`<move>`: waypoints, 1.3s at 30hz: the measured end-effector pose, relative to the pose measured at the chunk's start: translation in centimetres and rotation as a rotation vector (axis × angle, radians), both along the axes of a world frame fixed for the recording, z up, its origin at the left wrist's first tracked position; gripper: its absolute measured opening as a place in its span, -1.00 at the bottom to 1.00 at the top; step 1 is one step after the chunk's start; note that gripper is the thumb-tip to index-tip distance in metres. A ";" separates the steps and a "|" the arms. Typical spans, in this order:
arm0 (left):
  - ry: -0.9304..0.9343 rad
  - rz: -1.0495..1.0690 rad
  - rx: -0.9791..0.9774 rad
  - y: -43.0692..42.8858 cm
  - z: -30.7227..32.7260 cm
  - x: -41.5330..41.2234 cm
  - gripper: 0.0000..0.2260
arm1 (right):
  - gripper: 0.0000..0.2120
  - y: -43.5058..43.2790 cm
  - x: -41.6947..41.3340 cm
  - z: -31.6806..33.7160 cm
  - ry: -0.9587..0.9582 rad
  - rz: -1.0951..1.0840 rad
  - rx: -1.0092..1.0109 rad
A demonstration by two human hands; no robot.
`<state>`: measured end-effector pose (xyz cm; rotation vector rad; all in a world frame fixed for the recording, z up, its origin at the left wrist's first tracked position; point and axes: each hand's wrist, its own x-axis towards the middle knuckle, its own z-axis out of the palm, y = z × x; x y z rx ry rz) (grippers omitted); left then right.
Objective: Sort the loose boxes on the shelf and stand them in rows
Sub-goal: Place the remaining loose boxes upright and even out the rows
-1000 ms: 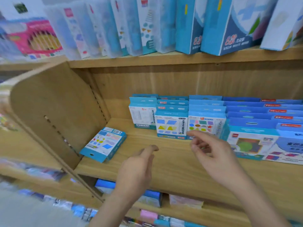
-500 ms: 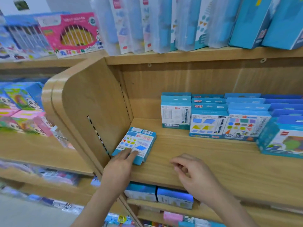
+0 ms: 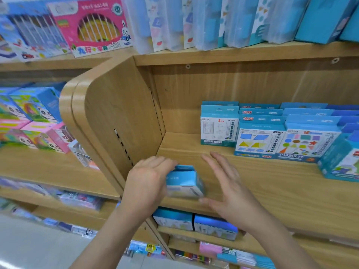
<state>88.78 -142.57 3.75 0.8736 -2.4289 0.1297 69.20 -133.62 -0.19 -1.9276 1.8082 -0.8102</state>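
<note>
Half a second ago the loose box [image 3: 184, 181] lay flat against the side panel [image 3: 124, 117] with our left fingertips on its corner; now we have it lifted near the shelf's front edge, blurred with motion, and our right hand has come up beside it.

The shelf [image 3: 262, 183] is a wide wooden board, and its left half is bare wood from the side panel across to the standing rows, which leaves open room to move the box rightwards and back. The front lip runs just beneath our hands. The side panel rises close on the left, its rounded front corner ahead of the shelf edge, so nothing can pass that way. The upper shelf [image 3: 233, 55] closes in the space overhead.

The standing rows [image 3: 272, 133] of blue boxes fill the back right, several deep, fronts facing us. The nearest one on the far right [image 3: 342, 162] stands turned at an angle and further forward than the others, narrowing the room there.

Our left hand [image 3: 149, 183] is wrapped over the loose box's left end, fingers curled across its top. Our right hand [image 3: 231, 193] is spread wide, palm facing the box; its thumb looks to be at the box's lower right corner, though the blur hides the contact.
</note>
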 end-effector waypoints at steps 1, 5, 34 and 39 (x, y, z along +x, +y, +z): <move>0.084 -0.011 0.049 0.2 0.8 -0.2 -0.72 | -0.18 -0.3 0.1 0.5 -0.045 0.021 0.007; 0.554 0.047 0.427 0.5 2.6 -1.0 -0.90 | -0.65 -0.6 0.2 1.8 -0.519 0.006 0.055; 0.746 -0.216 1.117 2.3 0.4 -7.2 -0.55 | -0.75 5.6 -4.6 -0.2 -0.938 -0.534 -0.064; 0.678 -0.283 1.013 1.4 -0.1 -11.1 -0.41 | -0.70 8.9 -6.6 -1.8 -0.783 -0.647 -0.103</move>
